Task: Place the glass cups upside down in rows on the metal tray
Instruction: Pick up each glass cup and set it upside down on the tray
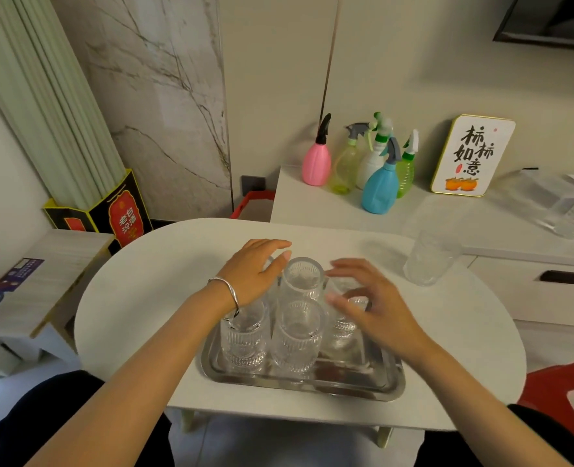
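Head cam, ribbed glass cups [298,335] inverted on shiny steel tray [373,382], left hand [255,267] & right hand [376,305] spread, empty.

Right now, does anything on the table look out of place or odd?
One glass cup stands alone on the white table, far right of the metal tray. The ribbed cups on the tray look orderly; nothing spilled or broken shows.

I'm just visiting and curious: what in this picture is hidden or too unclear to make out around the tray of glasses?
Head view:
- Far row of ribbed clear glass cups on the shiny metal tray: the left hand and right hand cover them, so no exact count.
- Whether either hand touches a cup: fingers spread, contact unclear.
- Lone clear glass on the white oval table: too blurred to tell upright or inverted.
- Small purple box: print too small.
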`<state>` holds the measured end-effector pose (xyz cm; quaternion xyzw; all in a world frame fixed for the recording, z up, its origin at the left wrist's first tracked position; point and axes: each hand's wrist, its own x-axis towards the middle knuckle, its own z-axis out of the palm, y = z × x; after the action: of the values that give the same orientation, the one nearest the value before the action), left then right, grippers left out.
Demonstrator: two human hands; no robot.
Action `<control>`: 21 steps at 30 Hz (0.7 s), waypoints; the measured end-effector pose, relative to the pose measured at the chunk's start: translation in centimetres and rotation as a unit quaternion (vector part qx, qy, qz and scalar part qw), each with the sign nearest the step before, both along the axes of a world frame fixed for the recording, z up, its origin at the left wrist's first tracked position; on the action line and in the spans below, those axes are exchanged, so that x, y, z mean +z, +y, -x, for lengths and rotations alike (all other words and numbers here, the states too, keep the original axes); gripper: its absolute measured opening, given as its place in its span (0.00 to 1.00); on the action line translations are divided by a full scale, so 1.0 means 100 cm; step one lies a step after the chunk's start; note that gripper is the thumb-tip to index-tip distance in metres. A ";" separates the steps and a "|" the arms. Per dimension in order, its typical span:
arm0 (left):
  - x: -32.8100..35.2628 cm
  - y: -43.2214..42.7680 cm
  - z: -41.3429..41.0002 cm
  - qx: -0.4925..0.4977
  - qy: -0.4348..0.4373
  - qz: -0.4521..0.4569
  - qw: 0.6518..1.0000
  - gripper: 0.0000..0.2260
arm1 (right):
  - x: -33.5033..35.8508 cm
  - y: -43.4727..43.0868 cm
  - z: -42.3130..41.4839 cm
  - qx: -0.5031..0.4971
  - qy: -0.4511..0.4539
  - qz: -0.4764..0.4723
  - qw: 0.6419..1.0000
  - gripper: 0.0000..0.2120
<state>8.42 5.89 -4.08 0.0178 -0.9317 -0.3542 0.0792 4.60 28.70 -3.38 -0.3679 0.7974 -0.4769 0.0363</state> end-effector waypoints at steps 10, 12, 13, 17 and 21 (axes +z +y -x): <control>0.016 0.049 0.072 -0.071 -0.054 -0.024 0.996 0.22 | 0.002 0.092 0.145 -0.289 0.006 -0.121 0.950 0.34; 0.015 0.057 0.080 -0.075 -0.062 -0.021 0.995 0.23 | -0.008 0.097 0.164 -0.311 -0.033 -0.143 0.939 0.38; 0.013 0.059 0.083 -0.075 -0.064 -0.017 0.995 0.23 | -0.014 0.097 0.171 -0.314 -0.051 -0.153 0.935 0.40; 0.007 0.063 0.090 -0.075 -0.080 -0.003 0.994 0.23 | -0.033 0.093 0.184 -0.322 -0.081 -0.170 0.928 0.42; 0.009 0.066 0.087 -0.072 -0.071 0.005 0.995 0.23 | -0.028 0.087 0.177 -0.355 -0.059 -0.148 0.921 0.40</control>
<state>-0.31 12.46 -3.21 -0.0246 -0.9354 -0.3525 -0.0128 -13.09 37.41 -6.16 -0.0226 0.9337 -0.3556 -0.0346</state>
